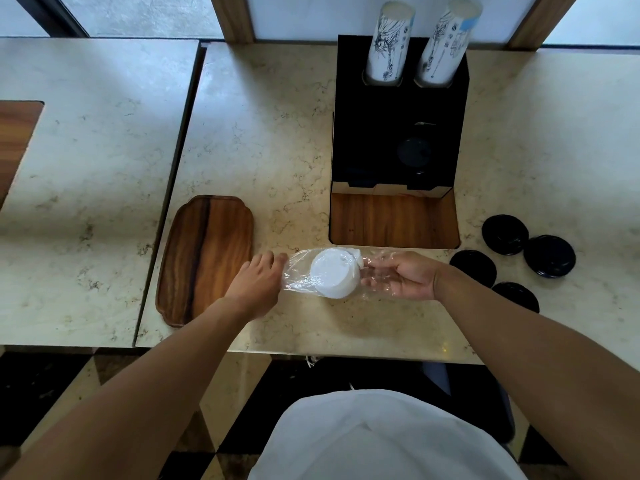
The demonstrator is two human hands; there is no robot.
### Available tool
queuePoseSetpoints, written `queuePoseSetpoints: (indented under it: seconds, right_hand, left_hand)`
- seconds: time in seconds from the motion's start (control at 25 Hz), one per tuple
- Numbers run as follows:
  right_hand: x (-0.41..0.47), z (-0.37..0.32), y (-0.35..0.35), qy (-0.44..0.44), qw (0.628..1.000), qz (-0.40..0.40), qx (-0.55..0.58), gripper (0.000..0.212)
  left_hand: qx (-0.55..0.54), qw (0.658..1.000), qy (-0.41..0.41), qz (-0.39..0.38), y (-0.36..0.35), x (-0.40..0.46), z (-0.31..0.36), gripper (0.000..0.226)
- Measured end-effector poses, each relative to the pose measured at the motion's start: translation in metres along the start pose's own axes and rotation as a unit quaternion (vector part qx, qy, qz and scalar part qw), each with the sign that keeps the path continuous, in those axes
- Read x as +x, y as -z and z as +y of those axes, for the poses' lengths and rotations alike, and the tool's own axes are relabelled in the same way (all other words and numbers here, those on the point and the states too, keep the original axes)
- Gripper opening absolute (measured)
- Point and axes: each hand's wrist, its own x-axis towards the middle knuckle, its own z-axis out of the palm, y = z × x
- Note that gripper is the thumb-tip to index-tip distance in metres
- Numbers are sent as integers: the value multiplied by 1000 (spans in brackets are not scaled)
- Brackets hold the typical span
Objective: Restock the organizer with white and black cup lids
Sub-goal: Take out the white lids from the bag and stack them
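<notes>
A stack of white cup lids [334,273] lies on its side inside a clear plastic sleeve [298,271] near the counter's front. My left hand [256,284] pinches the sleeve's left end. My right hand [403,275] grips the sleeve's right end, partly under the plastic. The black organizer [367,133] stands just behind, with a black lid [414,152] in its right slot and a wood-lined front bay [393,218]. Several black cup lids [549,256] lie loose on the counter to the right of my right hand.
Two tall stacks of printed paper cups [389,43] rise from the organizer's back holes. A wooden tray [207,258] lies left of my left hand. A seam [187,133] splits the marble counter [263,133] from the table at left. The counter's front edge is close below my hands.
</notes>
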Motion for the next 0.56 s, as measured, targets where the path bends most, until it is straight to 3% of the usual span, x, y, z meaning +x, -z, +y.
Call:
queuePoseSetpoints:
  seconds: [0.16, 0.24, 0.32, 0.44, 0.56]
  right_hand:
    - [-5, 2, 6, -6, 997, 12, -81, 57]
    - [-6, 3, 2, -12, 993, 13, -116, 48]
    - [-8, 4, -4, -8, 987, 36, -155, 34]
    - [-6, 6, -15, 12, 978, 82, -193, 32]
    - [-4, 7, -25, 19, 971, 109, -211, 33]
  left_hand:
    - [2, 1000, 16, 6, 1, -1, 2, 56]
    - [5, 1000, 31, 3, 4, -1, 3, 62]
    - [19, 999, 44, -7, 8, -2, 3, 88]
    - [68, 997, 19, -6, 14, -1, 10, 124]
    - [101, 994, -37, 17, 16, 6, 27, 133]
